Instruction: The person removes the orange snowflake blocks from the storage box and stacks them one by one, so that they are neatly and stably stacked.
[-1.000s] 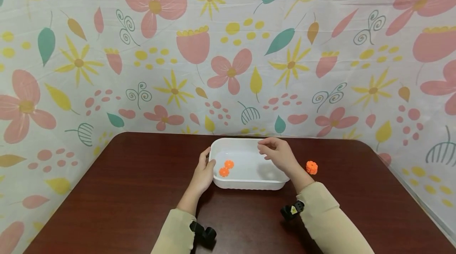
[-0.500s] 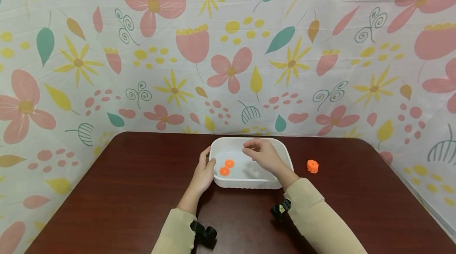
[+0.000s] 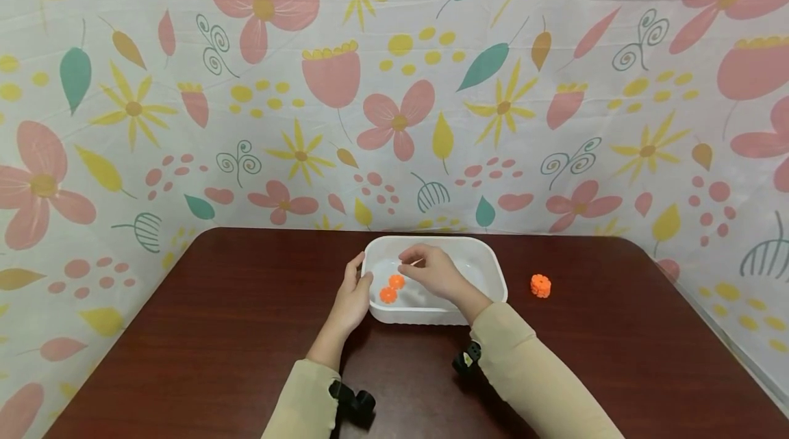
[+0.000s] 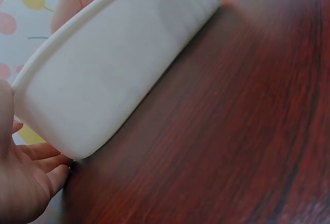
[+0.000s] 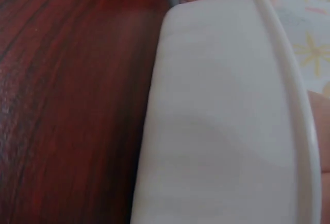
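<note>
A white plastic tray (image 3: 431,316) with raised walls stands on the table. My left hand (image 3: 353,298) grips its left end, the thumb at the rim and the fingers along the outside; the left wrist view shows those fingers (image 4: 46,162) at the bottom corner. Two orange flower-shaped pieces lie side by side inside the tray: a far one (image 3: 396,281) and a near one (image 3: 388,295). My right hand (image 3: 434,273) is over the tray, fingers bent, with a gap between thumb and forefinger and nothing seen in it. Its fingertips are just beyond and right of the far piece.
On the table to the right of the tray stands a small stack of orange flower-shaped pieces (image 3: 540,285). The dark red-brown wooden table (image 3: 246,329) reaches back to a floral cloth (image 3: 394,172) hanging behind it. A black wrist camera (image 3: 354,403) sits on the left sleeve.
My right hand has moved left across the tray, from its right side to close by the two orange pieces. The left hand and the tray have stayed in place.
</note>
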Action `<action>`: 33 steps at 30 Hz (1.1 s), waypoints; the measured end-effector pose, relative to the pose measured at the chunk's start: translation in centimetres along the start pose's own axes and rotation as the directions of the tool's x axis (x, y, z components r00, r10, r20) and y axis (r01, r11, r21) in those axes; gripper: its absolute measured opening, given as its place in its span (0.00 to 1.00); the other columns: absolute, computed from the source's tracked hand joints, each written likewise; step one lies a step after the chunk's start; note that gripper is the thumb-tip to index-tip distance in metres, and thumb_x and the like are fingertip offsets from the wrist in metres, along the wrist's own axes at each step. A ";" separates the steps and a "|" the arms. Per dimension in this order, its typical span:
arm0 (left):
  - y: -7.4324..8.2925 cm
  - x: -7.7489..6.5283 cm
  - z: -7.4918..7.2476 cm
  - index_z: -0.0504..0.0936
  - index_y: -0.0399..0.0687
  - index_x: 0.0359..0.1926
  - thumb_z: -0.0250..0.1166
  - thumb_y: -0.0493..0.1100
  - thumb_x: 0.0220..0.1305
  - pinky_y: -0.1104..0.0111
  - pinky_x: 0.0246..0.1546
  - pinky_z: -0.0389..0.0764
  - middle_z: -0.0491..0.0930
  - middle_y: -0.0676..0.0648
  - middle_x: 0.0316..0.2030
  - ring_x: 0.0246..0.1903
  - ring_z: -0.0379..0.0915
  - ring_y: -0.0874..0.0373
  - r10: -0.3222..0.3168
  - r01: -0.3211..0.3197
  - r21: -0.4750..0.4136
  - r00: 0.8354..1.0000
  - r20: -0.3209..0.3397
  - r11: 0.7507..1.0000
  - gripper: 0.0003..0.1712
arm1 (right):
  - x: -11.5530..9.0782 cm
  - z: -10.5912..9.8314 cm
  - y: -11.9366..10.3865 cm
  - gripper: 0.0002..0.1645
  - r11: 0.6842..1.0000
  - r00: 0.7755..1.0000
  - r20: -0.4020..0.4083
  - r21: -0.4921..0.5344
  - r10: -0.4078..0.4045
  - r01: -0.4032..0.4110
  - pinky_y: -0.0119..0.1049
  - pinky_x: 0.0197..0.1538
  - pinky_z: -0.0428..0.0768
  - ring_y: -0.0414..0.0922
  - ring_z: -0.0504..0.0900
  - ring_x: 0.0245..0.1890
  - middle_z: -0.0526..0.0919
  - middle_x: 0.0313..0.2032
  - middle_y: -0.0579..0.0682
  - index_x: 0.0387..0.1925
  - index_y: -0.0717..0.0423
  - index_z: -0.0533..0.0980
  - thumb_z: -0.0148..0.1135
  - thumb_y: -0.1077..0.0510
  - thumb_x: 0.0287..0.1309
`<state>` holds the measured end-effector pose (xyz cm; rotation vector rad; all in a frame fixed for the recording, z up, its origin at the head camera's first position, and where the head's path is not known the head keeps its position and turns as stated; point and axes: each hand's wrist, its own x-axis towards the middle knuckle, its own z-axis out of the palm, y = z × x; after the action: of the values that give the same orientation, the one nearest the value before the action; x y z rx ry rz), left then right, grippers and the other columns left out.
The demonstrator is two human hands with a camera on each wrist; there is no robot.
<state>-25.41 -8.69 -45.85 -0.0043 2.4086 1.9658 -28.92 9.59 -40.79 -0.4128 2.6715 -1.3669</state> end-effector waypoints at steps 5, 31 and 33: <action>-0.1 -0.1 0.1 0.51 0.56 0.72 0.44 0.48 0.73 0.50 0.58 0.70 0.65 0.38 0.64 0.61 0.66 0.44 0.006 -0.006 0.013 1.000 0.005 1.000 0.29 | 0.3 1.0 0.4 0.15 0.999 0.999 0.019 -0.043 -0.032 0.033 0.40 0.47 0.78 0.46 0.80 0.41 0.83 0.42 0.52 0.44 0.59 0.80 0.64 0.58 0.55; 0.0 -0.2 -0.3 0.51 0.58 0.73 0.44 0.48 0.73 0.50 0.58 0.70 0.65 0.37 0.64 0.61 0.66 0.44 0.012 -0.012 0.026 1.000 0.010 1.000 0.30 | 0.9 2.6 0.7 0.19 0.923 0.961 0.264 -0.346 -0.078 0.169 0.48 0.58 0.70 0.52 0.71 0.52 0.77 0.49 0.53 0.44 0.54 0.82 0.71 0.57 0.46; -0.1 -0.2 -0.2 0.51 0.57 0.73 0.44 0.48 0.73 0.50 0.58 0.70 0.65 0.37 0.64 0.61 0.66 0.44 0.014 -0.014 0.026 1.000 0.014 1.000 0.30 | 1.0 2.7 0.9 0.18 0.908 0.960 0.273 -0.384 -0.062 0.168 0.49 0.55 0.71 0.53 0.71 0.51 0.76 0.49 0.54 0.42 0.51 0.83 0.71 0.55 0.46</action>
<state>-25.25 -8.95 -45.87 0.0263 2.4323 1.9338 -29.40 7.70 -43.07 -0.7433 2.7300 -0.7053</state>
